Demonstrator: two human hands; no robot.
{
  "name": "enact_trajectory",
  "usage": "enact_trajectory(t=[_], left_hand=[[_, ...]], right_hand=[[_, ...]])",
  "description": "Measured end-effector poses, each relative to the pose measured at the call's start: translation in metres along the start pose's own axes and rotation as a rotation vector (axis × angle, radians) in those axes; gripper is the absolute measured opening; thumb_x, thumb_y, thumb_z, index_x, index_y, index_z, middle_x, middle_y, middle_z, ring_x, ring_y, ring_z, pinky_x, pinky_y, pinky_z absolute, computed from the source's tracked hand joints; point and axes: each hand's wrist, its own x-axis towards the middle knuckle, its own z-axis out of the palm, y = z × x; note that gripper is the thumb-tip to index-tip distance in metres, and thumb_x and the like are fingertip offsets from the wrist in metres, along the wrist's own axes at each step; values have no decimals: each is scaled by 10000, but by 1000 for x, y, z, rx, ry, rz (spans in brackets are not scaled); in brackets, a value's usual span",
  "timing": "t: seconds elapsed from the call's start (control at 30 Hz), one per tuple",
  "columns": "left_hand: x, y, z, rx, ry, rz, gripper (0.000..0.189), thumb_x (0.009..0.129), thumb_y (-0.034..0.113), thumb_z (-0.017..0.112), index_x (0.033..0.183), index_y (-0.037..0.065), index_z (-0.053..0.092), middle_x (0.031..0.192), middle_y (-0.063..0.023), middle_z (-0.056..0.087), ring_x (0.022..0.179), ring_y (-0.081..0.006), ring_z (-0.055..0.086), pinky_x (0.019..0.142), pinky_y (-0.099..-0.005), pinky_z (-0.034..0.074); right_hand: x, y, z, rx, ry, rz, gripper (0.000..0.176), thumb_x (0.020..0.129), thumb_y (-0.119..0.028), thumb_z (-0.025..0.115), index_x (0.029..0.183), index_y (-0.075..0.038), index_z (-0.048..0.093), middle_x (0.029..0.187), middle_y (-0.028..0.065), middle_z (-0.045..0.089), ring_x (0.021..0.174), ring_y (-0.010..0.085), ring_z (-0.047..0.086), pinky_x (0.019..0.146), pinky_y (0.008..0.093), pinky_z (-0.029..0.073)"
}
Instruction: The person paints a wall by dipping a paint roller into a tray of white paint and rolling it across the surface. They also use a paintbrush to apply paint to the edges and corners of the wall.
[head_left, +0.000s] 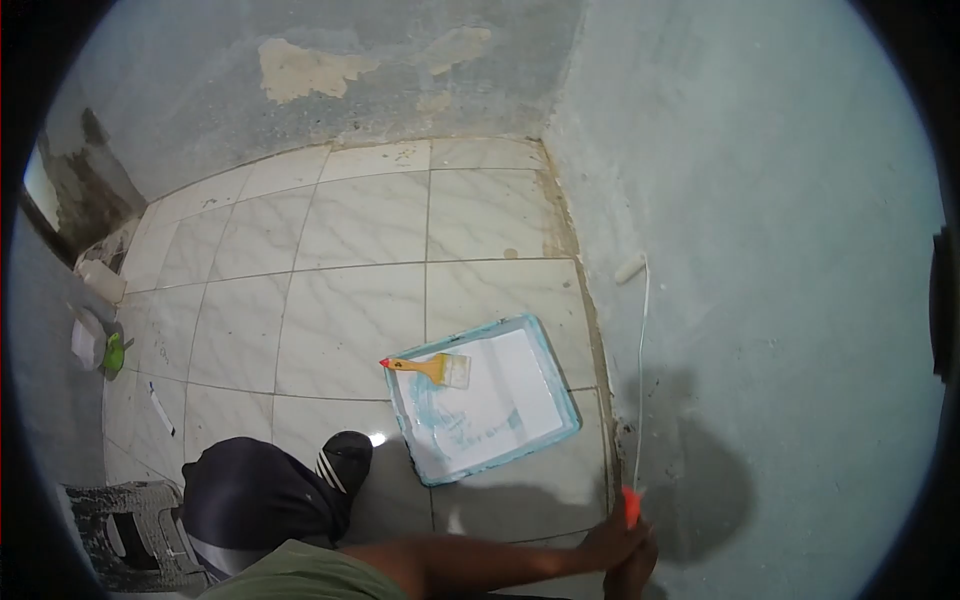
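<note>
Both of my hands are at the bottom right, close together around the red handle (631,507) of a paint roller. My left hand (612,543) is wrapped round the handle, and my right hand (634,572) is closed just below it, partly hidden. A thin wire rod runs up from the handle to the small white roller (630,268), which lies against the blue-grey wall (780,250). On the floor to the left sits a light-blue tray (575,415) of white paint. A brush (425,368) with a yellow handle and red tip rests across the tray's upper left part.
Pale tiles (350,310) cover the floor. My knee and a striped slipper (345,462) are at the lower left, beside a paint-marked stool (135,535). A white container (102,281), a green item (116,352) and a thin strip (161,410) are farther left.
</note>
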Motion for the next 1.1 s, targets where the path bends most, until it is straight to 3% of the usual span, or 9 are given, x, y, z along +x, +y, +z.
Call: enact_trajectory(t=[0.1, 0.17, 0.23, 0.3, 0.37, 0.47, 0.57, 0.83, 1.1], left_hand=[[-47, -20, 19, -26, -127, -1, 810, 964, 538, 518, 1507, 34, 191, 1223, -326, 600, 1147, -462, 602, 977, -496, 466], [-57, -36, 21, 76, -173, 234, 331, 1004, 308, 556, 1171, 23, 579, 798, -118, 571, 815, -321, 633, 754, -447, 492], [-37, -18, -1, 170, -245, 217, 313, 995, 266, 541, 1205, 35, 562, 810, -167, 617, 798, -346, 637, 749, -481, 495], [1, -10, -22, 174, -249, -29, 796, 980, 555, 499, 1497, 15, 225, 1186, -299, 631, 1123, -469, 621, 937, -486, 495], [60, -22, -46, 155, 116, 223, 801, 978, 585, 489, 1488, 10, 264, 1104, -280, 669, 1101, -463, 633, 939, -488, 495], [76, 58, -159, 317, 252, 186, 761, 993, 573, 474, 1478, 8, 318, 1088, -274, 683, 1076, -441, 649, 942, -478, 493], [58, 110, -270, 573, 342, 186, 664, 1012, 536, 467, 1428, 21, 409, 1059, -253, 700, 1036, -430, 658, 922, -479, 497], [-60, 156, -475, 896, 529, 157, 483, 1023, 432, 495, 1248, 13, 576, 953, -226, 708, 960, -374, 678, 861, -460, 517], [-41, 116, -461, 815, 382, 122, 445, 1017, 409, 519, 1211, 17, 601, 976, -223, 707, 912, -367, 686, 829, -431, 531]], right_hand=[[-42, 20, -52, -308, 42, 18, 472, 1000, -422, 556, 1234, -20, 637, 835, 41, 640, 627, 144, 536, 539, 330, 425], [-78, 33, -47, -509, 58, 43, 551, 991, -491, 571, 1285, -31, 648, 861, 45, 664, 649, 155, 526, 569, 347, 426], [-64, 25, -27, -427, -19, 36, 593, 987, -514, 574, 1326, -30, 627, 829, 27, 647, 617, 129, 490, 540, 328, 390], [-30, 0, 19, -295, -162, -21, 500, 998, -433, 568, 1245, -1, 617, 802, 24, 626, 608, 121, 525, 509, 309, 395], [9, -25, 98, -125, -157, 29, 335, 1033, -330, 519, 1038, -5, 597, 786, 34, 595, 601, 138, 576, 463, 323, 429], [100, -28, 193, -208, -324, -271, 246, 998, -255, 553, 1016, -19, 619, 753, 26, 590, 610, 138, 559, 552, 305, 445], [148, -79, 313, -171, -495, -410, 265, 941, -313, 643, 871, -60, 606, 664, 18, 548, 506, 120, 495, 459, 283, 384], [279, -151, 569, -57, -425, -64, 224, 939, -269, 658, 918, -48, 625, 671, 59, 574, 476, 151, 500, 431, 297, 391], [265, -155, 554, -55, -398, -71, 252, 947, -284, 669, 946, -37, 617, 721, 67, 591, 495, 140, 498, 427, 276, 387]])
